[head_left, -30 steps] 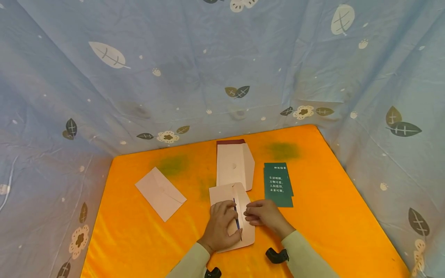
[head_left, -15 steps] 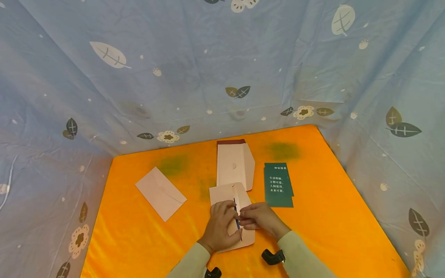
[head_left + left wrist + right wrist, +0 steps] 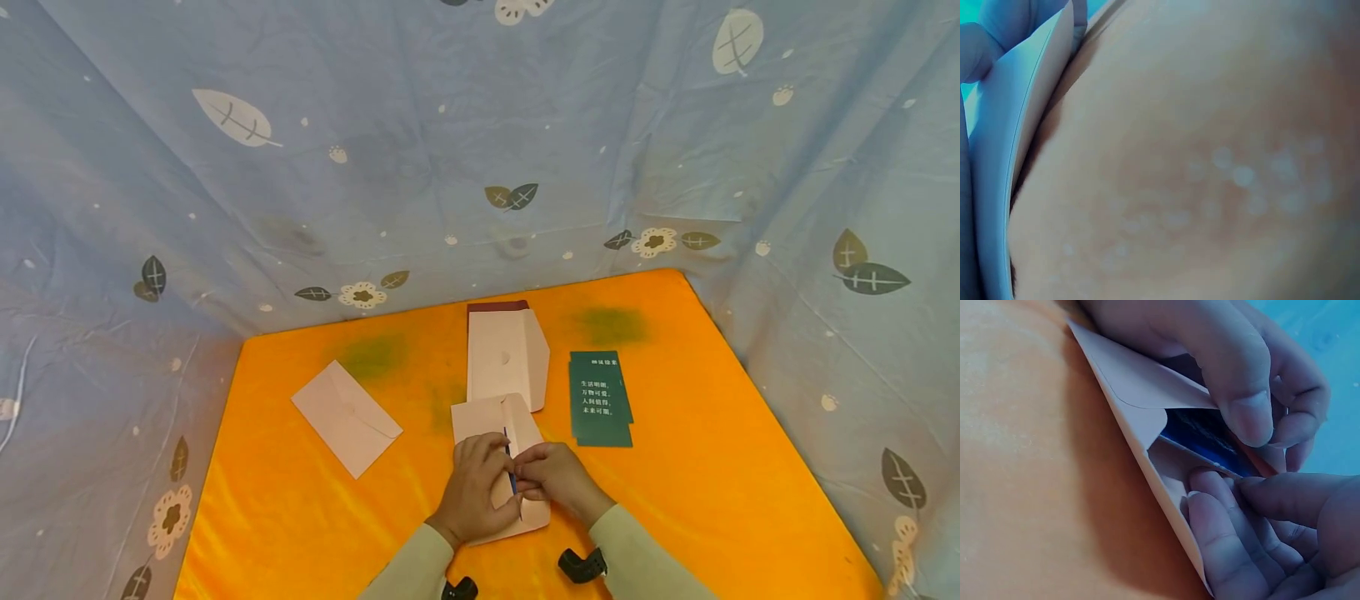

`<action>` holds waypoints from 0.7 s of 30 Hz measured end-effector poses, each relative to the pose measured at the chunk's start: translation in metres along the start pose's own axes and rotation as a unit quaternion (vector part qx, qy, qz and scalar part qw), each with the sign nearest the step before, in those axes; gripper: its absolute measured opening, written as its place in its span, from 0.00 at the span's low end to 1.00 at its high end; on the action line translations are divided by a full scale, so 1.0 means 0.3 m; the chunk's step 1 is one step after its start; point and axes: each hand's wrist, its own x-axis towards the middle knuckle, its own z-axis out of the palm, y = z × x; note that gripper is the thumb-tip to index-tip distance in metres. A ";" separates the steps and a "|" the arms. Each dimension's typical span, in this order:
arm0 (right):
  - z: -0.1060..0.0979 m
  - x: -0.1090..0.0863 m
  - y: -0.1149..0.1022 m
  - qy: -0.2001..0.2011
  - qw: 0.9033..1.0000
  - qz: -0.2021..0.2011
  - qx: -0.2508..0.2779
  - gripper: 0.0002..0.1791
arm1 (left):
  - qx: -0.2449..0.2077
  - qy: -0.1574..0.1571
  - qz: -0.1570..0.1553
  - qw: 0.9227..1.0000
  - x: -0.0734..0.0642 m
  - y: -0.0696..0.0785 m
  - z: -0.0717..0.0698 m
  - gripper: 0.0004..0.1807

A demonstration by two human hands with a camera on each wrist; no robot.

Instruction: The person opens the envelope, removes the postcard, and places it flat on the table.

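A pale pink envelope (image 3: pixel 476 417) lies in front of me, its flap turned out to the right. My left hand (image 3: pixel 477 490) grips it from the left, fingers and thumb bent at its mouth, which gapes. Inside, a dark blue card (image 3: pixel 1200 439) shows through the opening. At that opening, my right hand (image 3: pixel 558 477) pinches the card's edge between thumb and forefinger, its other fingers reaching under the flap side in the right wrist view. The left wrist view has part of the envelope (image 3: pixel 1000 150) between blurred fingers; most of the card is hidden.
Beyond lies another pink envelope (image 3: pixel 495 354) with its flap out and a dark red edge (image 3: pixel 497 307) showing behind it. A closed pink envelope (image 3: pixel 347 419) rests at left, overlapping green cards (image 3: pixel 600 400) at right. Patterned cloth (image 3: pixel 420 167) walls surround the orange tabletop (image 3: pixel 712 467).
My right hand has moved left from the envelope's flap to its mouth, and its fingertips now meet the blue card's edge. The left hand has stayed in place.
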 end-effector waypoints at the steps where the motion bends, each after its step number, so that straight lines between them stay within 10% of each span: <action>1: 0.002 0.000 0.001 0.002 1.000 -0.002 -0.001 0.09 | 0.001 0.000 0.000 1.000 0.000 -0.001 0.001 0.16; 21: -0.006 -0.002 0.008 -0.014 1.000 -0.004 -0.022 0.12 | 0.000 0.006 0.006 1.000 0.004 0.003 0.001 0.15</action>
